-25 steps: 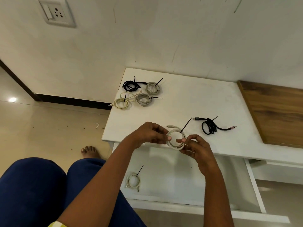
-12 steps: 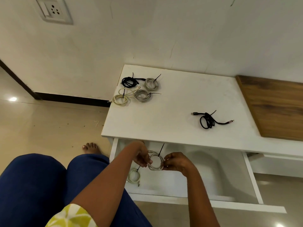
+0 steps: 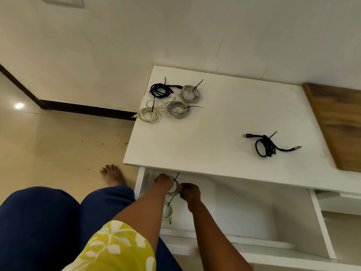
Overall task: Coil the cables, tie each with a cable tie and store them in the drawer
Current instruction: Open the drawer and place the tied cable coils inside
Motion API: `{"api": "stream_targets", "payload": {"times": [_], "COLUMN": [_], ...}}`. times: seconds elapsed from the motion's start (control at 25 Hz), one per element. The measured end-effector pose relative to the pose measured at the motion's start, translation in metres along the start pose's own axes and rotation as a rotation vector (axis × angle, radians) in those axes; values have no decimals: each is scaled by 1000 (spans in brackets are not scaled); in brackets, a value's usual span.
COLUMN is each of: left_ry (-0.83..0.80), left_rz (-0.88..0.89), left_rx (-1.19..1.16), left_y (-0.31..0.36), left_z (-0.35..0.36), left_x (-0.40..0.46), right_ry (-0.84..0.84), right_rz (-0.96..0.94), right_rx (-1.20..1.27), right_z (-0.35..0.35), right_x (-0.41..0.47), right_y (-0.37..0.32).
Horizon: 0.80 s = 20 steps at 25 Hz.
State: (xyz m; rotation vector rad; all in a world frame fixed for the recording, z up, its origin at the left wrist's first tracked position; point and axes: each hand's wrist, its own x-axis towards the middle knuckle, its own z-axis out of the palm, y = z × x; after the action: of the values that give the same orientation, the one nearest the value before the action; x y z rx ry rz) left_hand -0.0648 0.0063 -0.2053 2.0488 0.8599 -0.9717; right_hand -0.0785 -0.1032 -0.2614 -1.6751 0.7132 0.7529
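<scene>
Both hands hold a coiled white cable [image 3: 176, 187] with a black cable tie inside the open white drawer [image 3: 242, 214], near its back left corner. My left hand [image 3: 163, 181] grips the coil's left side and my right hand [image 3: 189, 192] pinches its right side. Another tied white coil [image 3: 168, 212] lies on the drawer floor just below, partly hidden by my left forearm. On the white tabletop [image 3: 224, 122] rest several tied coils at the far left: a black one [image 3: 161, 89], two grey ones [image 3: 189, 93] and a cream one [image 3: 149, 113]. A tied black cable [image 3: 266, 146] lies at the right.
A wooden board [image 3: 340, 124] covers the table's right end. The drawer's front rail [image 3: 244, 245] runs below my arms. My knees in blue trousers [image 3: 48, 227] and a bare foot [image 3: 112, 174] are on the tiled floor to the left. The wall stands behind the table.
Both hands carried the white coil from above the table's front edge down into the drawer, then further toward its back left corner. The camera tilted downward.
</scene>
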Motion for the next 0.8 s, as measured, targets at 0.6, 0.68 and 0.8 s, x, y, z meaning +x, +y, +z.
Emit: {"api": "stream_targets", "payload": {"times": [0.6, 0.68, 0.8], "left_ry": [-51, -120, -197], "left_rz": [150, 248, 376], "left_rx": [292, 329, 338], "left_y": [18, 30, 49], "left_z": [19, 22, 26], "left_x": [-5, -22, -52], "right_ry": [-104, -82, 11], "right_rz": [-143, -230, -356], "right_rx": [-430, -535, -534], "right_z": [-23, -42, -75], "right_x": [-16, -35, -67], "right_y": [-20, -27, -28]}}
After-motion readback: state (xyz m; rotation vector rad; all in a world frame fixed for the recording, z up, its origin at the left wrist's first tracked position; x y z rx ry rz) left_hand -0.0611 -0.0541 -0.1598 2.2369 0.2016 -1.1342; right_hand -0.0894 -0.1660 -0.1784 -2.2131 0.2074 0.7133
